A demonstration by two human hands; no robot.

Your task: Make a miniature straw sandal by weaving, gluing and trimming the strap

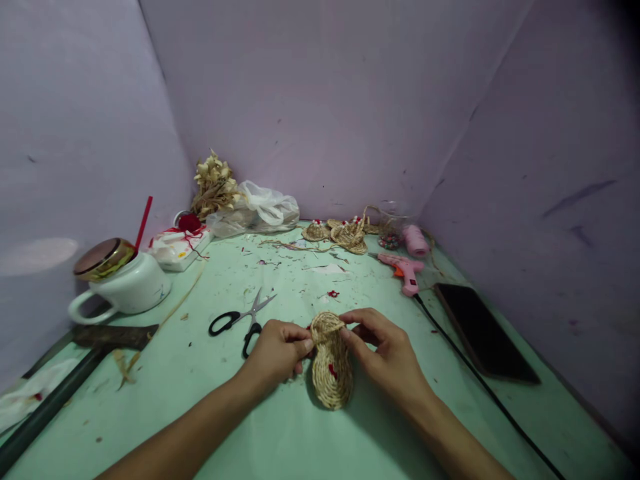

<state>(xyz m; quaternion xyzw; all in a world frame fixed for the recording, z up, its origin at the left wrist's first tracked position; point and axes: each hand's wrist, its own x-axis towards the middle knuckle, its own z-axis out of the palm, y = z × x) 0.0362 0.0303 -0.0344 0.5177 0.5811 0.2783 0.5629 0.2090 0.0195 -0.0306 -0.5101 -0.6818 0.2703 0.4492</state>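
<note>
A small woven straw slipper (333, 377) stands tilted up between my hands, its rounded sole coiled from braided fibre with a red patch in the middle. A braided strap crosses its upper part. My left hand (280, 347) pinches the slipper's left edge near the top. On the other side, my right hand (383, 340) closes its thumb and fingers on the strap's right end. Black-handled scissors (245, 317) lie with blades parted just beyond my left hand. A bit of red yarn (333, 293) rests on the table past the slipper.
At right are a pink glue gun (403, 267) with a black cord, a dark phone (485, 333) and a pink thread spool (416, 241). More straw slippers (345, 233) sit at the back. A white mug (133, 287) and a hammer (107, 340) occupy the left.
</note>
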